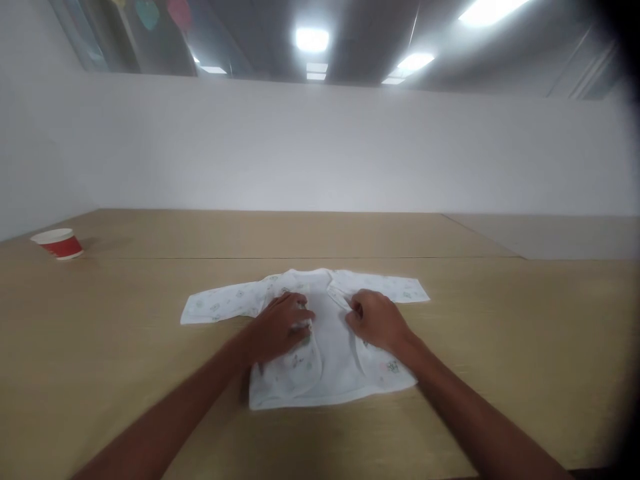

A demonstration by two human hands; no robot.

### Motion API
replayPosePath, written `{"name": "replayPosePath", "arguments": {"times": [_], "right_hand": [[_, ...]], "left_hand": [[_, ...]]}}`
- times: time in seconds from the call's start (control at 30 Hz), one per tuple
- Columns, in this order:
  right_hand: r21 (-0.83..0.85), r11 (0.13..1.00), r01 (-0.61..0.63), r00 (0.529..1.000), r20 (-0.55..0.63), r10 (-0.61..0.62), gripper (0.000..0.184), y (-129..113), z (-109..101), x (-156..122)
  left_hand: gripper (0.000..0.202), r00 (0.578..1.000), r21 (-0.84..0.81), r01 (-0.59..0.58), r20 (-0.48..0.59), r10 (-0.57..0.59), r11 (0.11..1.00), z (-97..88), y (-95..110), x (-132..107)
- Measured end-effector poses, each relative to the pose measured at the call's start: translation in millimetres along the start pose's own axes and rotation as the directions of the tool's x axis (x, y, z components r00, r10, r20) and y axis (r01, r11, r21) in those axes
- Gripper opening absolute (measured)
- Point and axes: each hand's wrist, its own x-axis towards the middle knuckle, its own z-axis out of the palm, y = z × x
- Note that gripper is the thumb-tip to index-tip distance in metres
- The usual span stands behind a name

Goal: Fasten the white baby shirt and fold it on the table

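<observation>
A white long-sleeved baby top [333, 347] with a small green print lies spread on a light wooden table [100, 373], its sleeves stretched out sideways. My left hand [283, 327] rests on the left front flap, fingers curled into the cloth near the neckline. That flap lies folded over the middle of the top. My right hand [375, 320] pinches the edge of the right front flap, close to the collar. The hands stay a short way apart, with the white body of the top between them.
A red and white paper cup [57, 245] lies on its side near the far left of the table. A grey surface [550, 237] adjoins the table's far right corner. A white wall [320, 147] rises behind the table.
</observation>
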Motion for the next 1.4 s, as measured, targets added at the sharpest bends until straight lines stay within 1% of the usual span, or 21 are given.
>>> {"name": "replayPosePath", "arguments": {"times": [0.07,0.13,0.2,0.27,0.3,0.37,0.43,0.5,0.6,0.67,0.73,0.8,0.87,0.9,0.97,1.07,1.1,1.17,1.23,1.33,1.4], "right_hand": [[0.046,0.999,-0.011,0.999,-0.031,0.012,0.011,6,-7,1],[0.223,0.975,0.021,0.999,-0.039,-0.012,0.020,10,-15,1],[0.516,0.855,0.052,0.997,0.016,-0.070,0.029,10,-22,-1],[0.691,0.723,0.022,0.975,0.145,-0.168,0.035,6,-27,-5],[0.704,0.710,-0.005,0.950,0.224,-0.215,0.037,3,-28,-7],[0.642,0.767,-0.006,0.895,0.345,-0.282,0.037,0,-27,-10],[0.581,0.813,0.046,0.872,0.374,-0.317,0.036,-1,-22,-12],[0.571,0.816,0.089,0.883,0.334,-0.329,0.030,0,-16,-13],[0.586,0.806,0.082,0.906,0.293,-0.305,0.018,0,-8,-8],[0.576,0.815,0.063,0.914,0.295,-0.278,0.013,-4,-6,-1],[0.505,0.861,0.059,0.916,0.316,-0.248,0.011,-11,-5,9],[0.396,0.914,0.093,0.944,0.257,-0.207,0.013,-17,-2,22],[0.344,0.926,0.155,0.976,0.093,-0.197,0.016,-20,8,36],[0.351,0.913,0.209,0.974,0.004,-0.225,0.022,-19,15,41],[0.351,0.863,0.363,0.932,-0.111,-0.346,0.036,-14,33,49],[0.284,0.798,0.531,0.846,-0.130,-0.517,0.041,-4,56,51],[0.279,0.797,0.535,0.844,-0.130,-0.521,0.038,-2,60,50],[0.319,0.806,0.498,0.866,-0.150,-0.476,0.030,-1,63,48],[0.366,0.811,0.457,0.889,-0.177,-0.421,0.022,-2,61,48],[0.405,0.804,0.435,0.900,-0.205,-0.384,0.019,-3,57,49],[0.417,0.800,0.431,0.901,-0.240,-0.360,0.019,-3,56,50]], "left_hand": [[0.018,0.999,-0.038,-0.014,-0.037,0.013,0.999,-0.2,2,2],[0.019,0.997,-0.122,-0.039,-0.064,0.031,0.992,-1.2,5,4],[0.023,0.996,-0.266,-0.066,-0.076,0.048,0.962,-2.1,9,4],[0.024,0.996,-0.408,-0.090,-0.061,0.071,0.908,-2.0,14,4],[0.023,0.995,-0.450,-0.099,-0.039,0.091,0.888,-1.5,16,4],[0.024,0.991,-0.475,-0.122,-0.004,0.137,0.871,-0.2,18,4],[0.025,0.988,-0.469,-0.143,-0.023,0.150,0.871,0.6,14,4],[0.022,0.991,-0.462,-0.125,-0.108,0.084,0.878,0.8,7,5],[0.019,0.974,-0.427,-0.020,-0.210,-0.078,0.904,1.8,-3,11],[0.020,0.962,-0.388,0.069,-0.217,-0.163,0.919,3.8,-6,18],[0.017,0.961,-0.333,0.148,-0.175,-0.215,0.931,6.8,-6,27],[0.014,0.961,-0.262,0.207,-0.124,-0.246,0.943,9.9,-3,34],[0.019,0.957,-0.203,0.239,-0.118,-0.266,0.950,12.4,-1,38],[0.021,0.954,-0.193,0.244,-0.129,-0.271,0.950,13.0,-1,38],[0.019,0.956,-0.213,0.217,-0.152,-0.251,0.953,12.6,-4,36],[0.011,0.976,-0.339,0.128,-0.125,-0.180,0.932,8.1,-10,28],[0.010,0.981,-0.377,0.110,-0.105,-0.160,0.920,6.4,-12,26],[0.013,0.984,-0.422,0.109,-0.080,-0.157,0.900,4.4,-15,25],[0.017,0.971,-0.414,0.130,-0.132,-0.200,0.901,5.7,-19,29],[0.026,0.941,-0.275,0.130,-0.267,-0.206,0.953,13.4,-27,42],[0.026,0.952,-0.152,0.134,-0.254,-0.170,0.979,19.1,-32,50]]}}
